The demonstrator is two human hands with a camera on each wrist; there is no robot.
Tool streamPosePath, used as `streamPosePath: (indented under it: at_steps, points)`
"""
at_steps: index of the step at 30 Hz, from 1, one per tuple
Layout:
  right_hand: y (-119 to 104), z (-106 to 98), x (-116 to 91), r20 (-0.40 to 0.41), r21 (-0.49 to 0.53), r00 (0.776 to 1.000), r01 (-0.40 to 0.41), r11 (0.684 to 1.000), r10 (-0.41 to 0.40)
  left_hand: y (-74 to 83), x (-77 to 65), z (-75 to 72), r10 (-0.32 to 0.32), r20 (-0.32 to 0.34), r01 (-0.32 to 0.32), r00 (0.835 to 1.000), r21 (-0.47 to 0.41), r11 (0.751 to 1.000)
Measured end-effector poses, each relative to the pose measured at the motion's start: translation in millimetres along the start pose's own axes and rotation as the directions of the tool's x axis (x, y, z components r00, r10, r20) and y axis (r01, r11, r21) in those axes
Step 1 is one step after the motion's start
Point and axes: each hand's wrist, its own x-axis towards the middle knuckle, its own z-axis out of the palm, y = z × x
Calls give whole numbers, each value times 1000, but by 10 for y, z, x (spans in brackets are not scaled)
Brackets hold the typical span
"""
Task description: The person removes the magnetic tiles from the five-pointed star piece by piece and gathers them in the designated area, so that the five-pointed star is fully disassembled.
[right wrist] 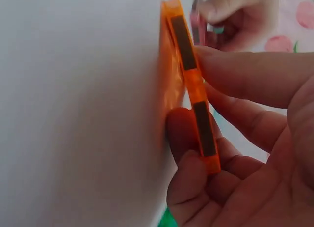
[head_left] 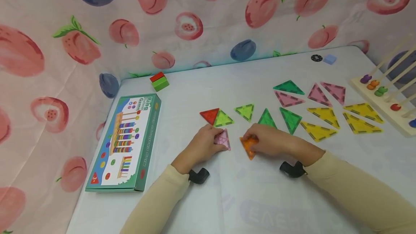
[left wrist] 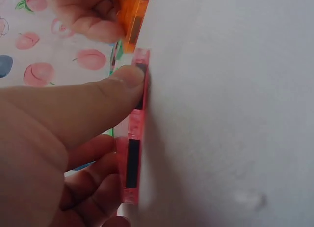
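My left hand (head_left: 204, 143) pinches a pink triangular magnetic tile (head_left: 223, 139) between thumb and fingers, low over the white table. In the left wrist view the tile (left wrist: 133, 158) shows its edge with dark magnet strips. My right hand (head_left: 267, 139) grips an orange triangular magnetic tile (head_left: 248, 147) just to the right of it. The right wrist view has this orange tile (right wrist: 194, 89) edge-on, tilted, with fingers on both sides. Beyond the hands lie a red triangle tile (head_left: 209, 115), a lime triangle tile (head_left: 223, 118) touching it, and another lime tile (head_left: 245, 111).
Green tiles (head_left: 290, 119), pink tiles (head_left: 319, 95) and yellow tiles (head_left: 364, 112) lie to the right. A wooden peg rack (head_left: 383, 105) stands at the far right. On the left is a game box (head_left: 125, 143); small blocks (head_left: 160, 81) sit behind it. A black disc (head_left: 316, 58) lies at the back.
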Motion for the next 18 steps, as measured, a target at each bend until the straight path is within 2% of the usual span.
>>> streamPosePath:
  at_steps: [6,8,10,15,18]
  points:
    - [149,-168,-238,-25,-74,999,-41,996,40,71,-92,-46,41,81,-45,996,42,998]
    - [152,-231,-265,-45,-93,998,-45,995,41,77,-104,-92,27,93,-30,995,31,999]
    - [137,-295,-245,-70,-101,997,-43,994,36,46,-80,-159,2,70,-3,998,22,1000]
    - [77,-389,-14,-89,-122,996,-42,992,31,-162,151,-311,-86,-51,89,995,51,995]
    - [25,-390,194,-85,-117,996,-39,992,29,-278,343,-326,-120,-58,124,991,69,990]
